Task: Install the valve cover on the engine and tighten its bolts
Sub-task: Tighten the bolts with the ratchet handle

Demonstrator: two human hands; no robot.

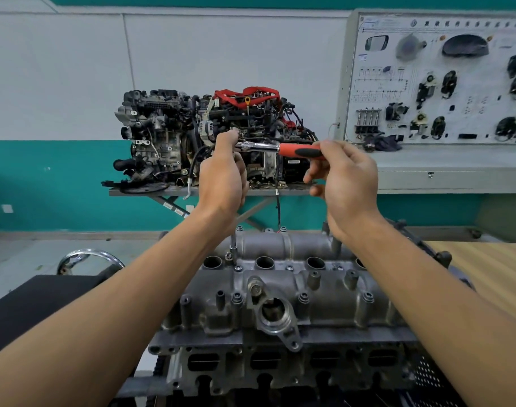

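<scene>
My left hand (pixel 223 174) is closed round the head of the ratchet (pixel 262 146), where the extension bar (pixel 232 240) drops from it. My right hand (pixel 343 174), apart from it to the right, pinches the red-and-black handle (pixel 301 150) between thumb and fingertips. The bar runs down to a socket (pixel 232 250) standing at the far-left part of the valve cover (pixel 318 301), which already sits on the engine (pixel 280 365) directly below and near me. To do this step well, I judge that the left hand should hold the bar upright so the socket does not slip off, while the right swings the handle in short, level arcs. The cover's bolts (pixel 303 297) are best snugged evenly, not one fully at a time. The bolt head under the socket is hidden, so I cannot tell how far it is seated, and my left wrist covers the bar's middle. The frame cuts off the engine's lower part. Far behind stand a display engine (pixel 192 136) and a component board (pixel 442 83), its lettering unreadable.
</scene>
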